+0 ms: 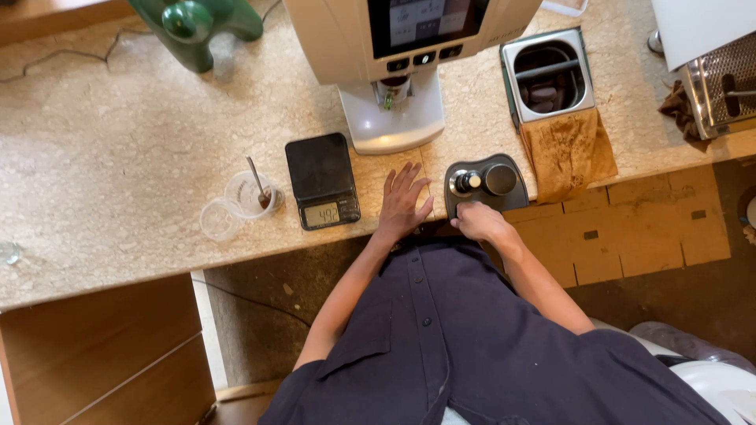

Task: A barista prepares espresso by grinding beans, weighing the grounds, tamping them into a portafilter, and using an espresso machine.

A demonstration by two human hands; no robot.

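Note:
My left hand (403, 205) lies flat on the pale stone counter (118, 157) with its fingers spread, holding nothing, between a black digital scale (321, 179) and a black tamping mat (487, 185). My right hand (480, 223) is closed in a fist at the mat's front edge, around what looks like a portafilter handle that the hand hides. Just above that hand a tamper (466, 182) with a silver base and black knob stands on the mat. Beside it sits a round black disc (501, 179).
A white grinder (394, 110) stands behind the scale. Right of it are a steel knock box (547, 75) and a stained brown cloth (568, 153). Two clear plastic cups (250, 195), one holding a spoon, sit left of the scale. A green object (197, 24) stands at the back left, a metal drip tray (720, 86) at the far right.

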